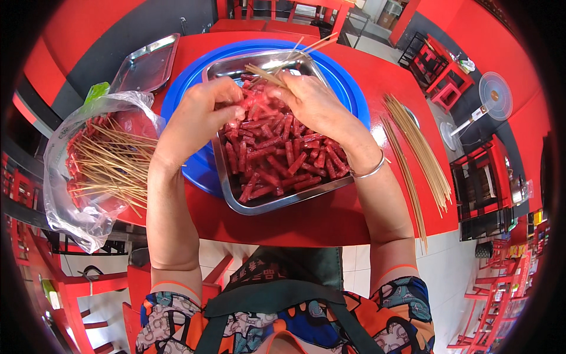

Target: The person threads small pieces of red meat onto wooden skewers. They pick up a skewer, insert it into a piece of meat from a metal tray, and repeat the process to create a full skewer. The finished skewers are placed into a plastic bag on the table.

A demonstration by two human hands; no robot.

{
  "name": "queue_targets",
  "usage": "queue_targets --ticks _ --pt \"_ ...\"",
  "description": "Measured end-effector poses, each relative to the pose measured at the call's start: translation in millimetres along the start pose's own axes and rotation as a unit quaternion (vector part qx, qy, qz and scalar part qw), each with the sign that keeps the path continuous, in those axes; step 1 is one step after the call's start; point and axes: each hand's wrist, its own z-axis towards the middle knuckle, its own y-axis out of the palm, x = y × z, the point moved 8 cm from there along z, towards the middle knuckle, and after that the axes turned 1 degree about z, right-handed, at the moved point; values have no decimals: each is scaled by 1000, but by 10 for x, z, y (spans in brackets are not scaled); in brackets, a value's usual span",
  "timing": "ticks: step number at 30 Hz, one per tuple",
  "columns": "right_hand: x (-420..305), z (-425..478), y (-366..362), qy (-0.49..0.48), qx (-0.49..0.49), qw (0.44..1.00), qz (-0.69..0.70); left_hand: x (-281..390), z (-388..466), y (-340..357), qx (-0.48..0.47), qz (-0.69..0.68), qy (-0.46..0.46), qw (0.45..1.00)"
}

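Note:
Red strips of what looks like raw meat [274, 155] fill most of a rectangular stainless steel tray [261, 206]. My right hand [309, 95] is over the tray's far part, gripping several thin bamboo skewers [265, 75] whose other ends reach past the far rim. Opposite it, my left hand [208, 108] bends its thumb and fingers close to the strips. Whether a strip sits between those fingertips is hard to tell. Blurred red pieces [256, 101] show between both hands. Under the tray is a round blue plastic lid or basin [188, 97].
At left, a clear plastic bag [66, 217] holds loaded skewers [115, 155]. An steel tray [143, 64] lies behind it. Loose bamboo skewers [418, 152] lie at right on the red table [283, 230], some past its front edge. A fan [495, 96] stands beyond.

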Motion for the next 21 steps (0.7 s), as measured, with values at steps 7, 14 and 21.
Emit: queue_targets --ticks 7,14,21 --pt "-180 -117 -519 142 87 986 -22 -225 38 116 37 -265 -94 959" --pt "-343 -189 -533 19 93 992 86 -374 112 221 47 -454 -117 882" --pt "-387 -160 -440 50 76 996 24 -306 109 301 41 -531 -131 836"
